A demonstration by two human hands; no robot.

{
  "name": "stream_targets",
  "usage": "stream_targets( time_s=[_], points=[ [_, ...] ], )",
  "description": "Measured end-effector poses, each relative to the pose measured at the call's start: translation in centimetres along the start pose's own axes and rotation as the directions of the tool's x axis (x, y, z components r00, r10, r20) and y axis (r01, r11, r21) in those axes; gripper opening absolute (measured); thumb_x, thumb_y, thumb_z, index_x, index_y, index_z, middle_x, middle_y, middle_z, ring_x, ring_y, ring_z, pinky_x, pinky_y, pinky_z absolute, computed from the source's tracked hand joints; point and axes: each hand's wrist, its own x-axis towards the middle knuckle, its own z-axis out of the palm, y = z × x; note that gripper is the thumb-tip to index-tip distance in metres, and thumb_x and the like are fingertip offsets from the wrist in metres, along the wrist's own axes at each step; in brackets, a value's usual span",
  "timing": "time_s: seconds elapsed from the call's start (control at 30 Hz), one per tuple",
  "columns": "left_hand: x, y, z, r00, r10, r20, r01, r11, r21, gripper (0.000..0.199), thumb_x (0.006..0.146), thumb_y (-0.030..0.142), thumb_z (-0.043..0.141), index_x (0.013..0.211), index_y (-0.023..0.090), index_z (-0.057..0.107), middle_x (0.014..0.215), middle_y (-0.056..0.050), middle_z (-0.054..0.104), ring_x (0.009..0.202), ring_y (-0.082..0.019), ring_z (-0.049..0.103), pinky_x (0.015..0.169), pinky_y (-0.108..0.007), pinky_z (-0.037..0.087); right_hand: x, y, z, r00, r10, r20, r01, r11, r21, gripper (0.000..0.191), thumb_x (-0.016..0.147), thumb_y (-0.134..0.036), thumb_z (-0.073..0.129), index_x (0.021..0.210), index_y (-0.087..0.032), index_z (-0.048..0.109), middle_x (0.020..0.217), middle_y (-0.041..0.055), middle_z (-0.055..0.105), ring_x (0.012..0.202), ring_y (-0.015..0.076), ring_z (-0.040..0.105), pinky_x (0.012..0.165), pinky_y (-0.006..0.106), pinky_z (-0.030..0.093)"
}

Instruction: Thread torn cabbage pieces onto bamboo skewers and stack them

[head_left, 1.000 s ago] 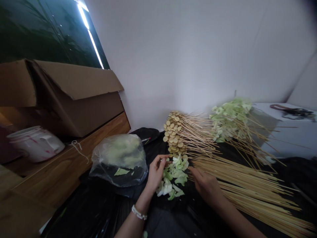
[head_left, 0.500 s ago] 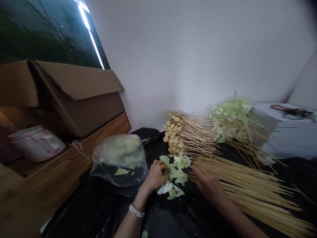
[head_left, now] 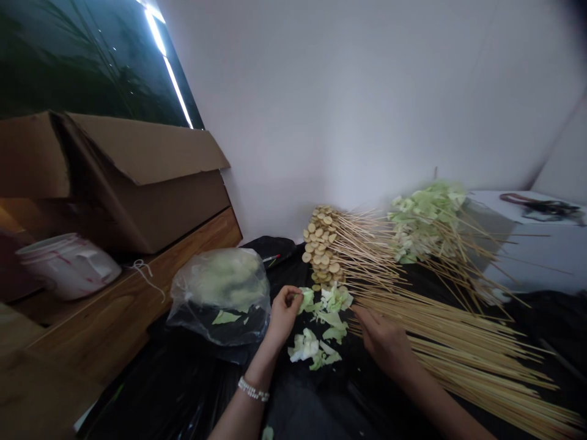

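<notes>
My left hand (head_left: pixel 285 308), a beaded bracelet at its wrist, pinches the edge of a pale green cabbage leaf piece (head_left: pixel 306 299). Facing it, my right hand (head_left: pixel 385 339) is closed around a thin skewer, mostly hidden by the fingers. Bunched cabbage (head_left: pixel 337 298) sits at that hand's fingertips. Below, on the black plastic sheet (head_left: pixel 312 403), lie loose cabbage pieces (head_left: pixel 304 346). Bare bamboo skewers (head_left: pixel 477 342) are spread beside and under my right forearm.
Skewers tipped with round pale slices (head_left: pixel 323 244) are stacked by the wall. Cabbage skewers (head_left: pixel 426 214) lie further right. A clear plastic bag of cabbage (head_left: pixel 220 287) stands left. Beyond are a white bucket (head_left: pixel 68 269) and an open cardboard box (head_left: pixel 156 201).
My left hand has risen slightly away from the loose cabbage and now pinches a leaf piece beside the bunched cabbage. My right hand has hardly moved.
</notes>
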Motion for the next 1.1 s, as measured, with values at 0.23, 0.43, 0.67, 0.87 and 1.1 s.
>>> stream_targets(
  time_s=[0.23, 0.43, 0.67, 0.87, 1.1],
  points=[
    [-0.5, 0.0, 0.7, 0.964, -0.239, 0.112, 0.264, 0.886, -0.382, 0.045, 0.065, 0.043, 0.077, 0.098, 0.014, 0.065, 0.084, -0.005, 0.069, 0.069, -0.012, 0.061, 0.064, -0.022, 0.046, -0.1, -0.4, 0.1, 0.999, -0.018, 0.027, 0.017, 0.999, 0.033, 0.036, 0.088, -0.011, 0.039, 0.112, -0.018, 0.064, 0.087, 0.0067, 0.069, 0.068, 0.0145, 0.064, 0.062, 0.023, 0.049],
    [-0.8, 0.3, 1.0, 0.964, -0.244, 0.108, 0.266, 0.903, -0.336, 0.043, 0.063, 0.039, 0.079, 0.096, 0.014, 0.067, 0.087, -0.006, 0.07, 0.07, -0.013, 0.063, 0.062, -0.022, 0.046, -0.3, -0.3, 0.5, 0.999, -0.038, 0.025, 0.037, 0.999, 0.037, 0.036, 0.088, -0.01, 0.039, 0.113, -0.016, 0.064, 0.086, 0.0065, 0.068, 0.068, 0.0136, 0.064, 0.062, 0.022, 0.048],
    [-1.0, 1.1, 1.2, 0.98, -0.043, 0.195, 0.097, 0.957, -0.275, 0.032, 0.066, 0.036, 0.079, 0.089, 0.014, 0.073, 0.097, -0.01, 0.072, 0.091, -0.021, 0.065, 0.084, -0.032, 0.049, -0.3, -0.6, 0.4, 0.996, -0.091, -0.024, 0.093, 0.993, 0.07, 0.035, 0.09, -0.011, 0.038, 0.116, -0.014, 0.062, 0.086, 0.007, 0.068, 0.069, 0.014, 0.064, 0.062, 0.023, 0.049],
    [-1.2, 0.9, 1.2, 0.969, -0.113, 0.219, 0.178, 0.936, -0.303, 0.035, 0.068, 0.044, 0.076, 0.088, 0.015, 0.074, 0.086, -0.007, 0.073, 0.079, -0.02, 0.066, 0.079, -0.034, 0.051, -0.3, -0.6, 0.4, 0.992, -0.117, -0.039, 0.119, 0.99, 0.071, 0.037, 0.089, -0.01, 0.04, 0.119, -0.015, 0.061, 0.087, 0.0075, 0.068, 0.069, 0.014, 0.064, 0.062, 0.022, 0.049],
    [-0.2, 1.0, -0.2, 0.981, -0.001, 0.196, 0.007, 1.0, -0.027, 0.029, 0.064, 0.039, 0.079, 0.077, 0.014, 0.072, 0.077, -0.007, 0.07, 0.071, -0.018, 0.061, 0.069, -0.029, 0.047, -0.1, -0.2, 0.2, 0.996, -0.074, -0.042, 0.074, 0.997, 0.016, 0.037, 0.09, -0.01, 0.036, 0.114, -0.013, 0.064, 0.087, 0.0081, 0.069, 0.066, 0.0142, 0.063, 0.062, 0.024, 0.049]
  ],
)
